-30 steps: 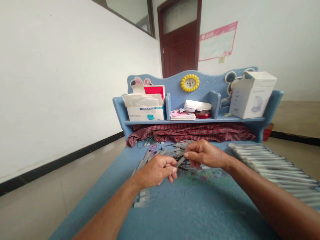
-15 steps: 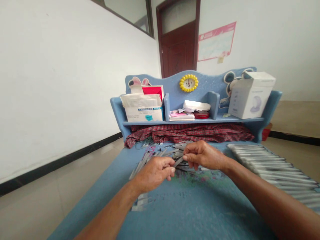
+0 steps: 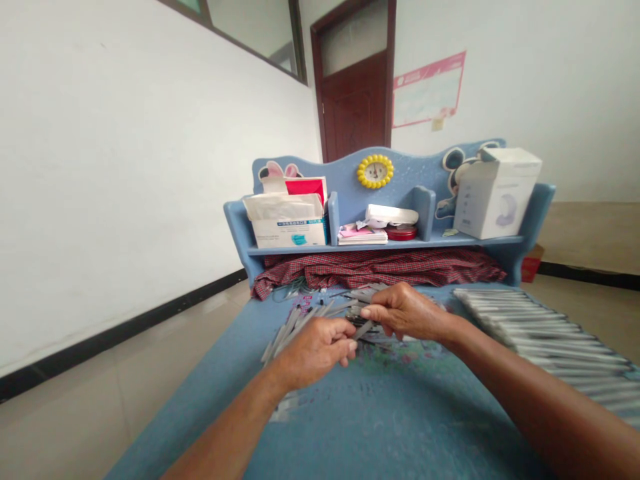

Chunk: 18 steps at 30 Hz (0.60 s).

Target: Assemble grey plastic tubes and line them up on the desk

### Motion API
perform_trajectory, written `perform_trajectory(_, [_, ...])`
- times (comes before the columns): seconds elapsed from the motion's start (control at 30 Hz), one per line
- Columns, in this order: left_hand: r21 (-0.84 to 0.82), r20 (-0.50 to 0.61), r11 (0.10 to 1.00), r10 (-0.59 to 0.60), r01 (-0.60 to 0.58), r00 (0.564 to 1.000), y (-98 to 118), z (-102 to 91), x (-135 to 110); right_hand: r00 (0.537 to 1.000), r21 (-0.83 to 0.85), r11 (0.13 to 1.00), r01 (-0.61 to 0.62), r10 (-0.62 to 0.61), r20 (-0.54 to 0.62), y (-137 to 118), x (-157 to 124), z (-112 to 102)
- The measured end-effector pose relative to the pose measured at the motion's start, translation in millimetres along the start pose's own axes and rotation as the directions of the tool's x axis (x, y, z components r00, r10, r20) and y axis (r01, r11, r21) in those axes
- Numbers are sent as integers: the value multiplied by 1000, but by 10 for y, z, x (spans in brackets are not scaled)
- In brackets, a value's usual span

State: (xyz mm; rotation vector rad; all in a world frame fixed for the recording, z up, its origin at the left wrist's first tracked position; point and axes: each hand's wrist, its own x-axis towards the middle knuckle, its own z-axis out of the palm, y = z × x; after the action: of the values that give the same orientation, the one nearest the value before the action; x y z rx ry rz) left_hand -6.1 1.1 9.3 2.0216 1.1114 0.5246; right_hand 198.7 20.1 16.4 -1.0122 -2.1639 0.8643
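Note:
Between my hands runs a slim, translucent grey pen-like tube. My left hand pinches its near end between thumb and fingers. Closed round the far end is my right hand, its thumb on top. Beneath and behind the fingers lies a loose pile of similar grey tubes, a few with black ends, partly hidden by my hands. Some flat translucent pieces lie by my left forearm. On the right, a long row of grey pen-like tubes lies side by side.
All this rests on a blue desk. Checked red cloth is bunched under the shelf. On that shelf stand a mask box, a red round tin and a white carton.
Both hands stay closed on the tube, and my left hand has shifted slightly right. The tube's visible part sits a little further right. The view has tilted slightly.

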Motion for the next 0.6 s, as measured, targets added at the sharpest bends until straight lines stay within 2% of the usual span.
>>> perform_trajectory(0.13, [9, -19, 1000, -10, 10, 1000, 32, -11, -7, 996, 160, 987, -6, -8, 85, 18, -10, -40])
perform_trajectory(0.37, [5, -27, 1000, 5, -5, 1000, 5, -2, -1, 997, -77, 995, -56, 60, 53, 2, -11, -44])
perform_trajectory(0.53, [16, -40, 1000, 10, -9, 999, 43, -15, -5, 998, 116, 993, -30, 23, 57, 2, -10, -51])
perform_trajectory(0.6, [16, -30, 1000, 5, -5, 1000, 48, -17, -7, 998, 80, 996, -31, 26, 56, -4, -12, -45])
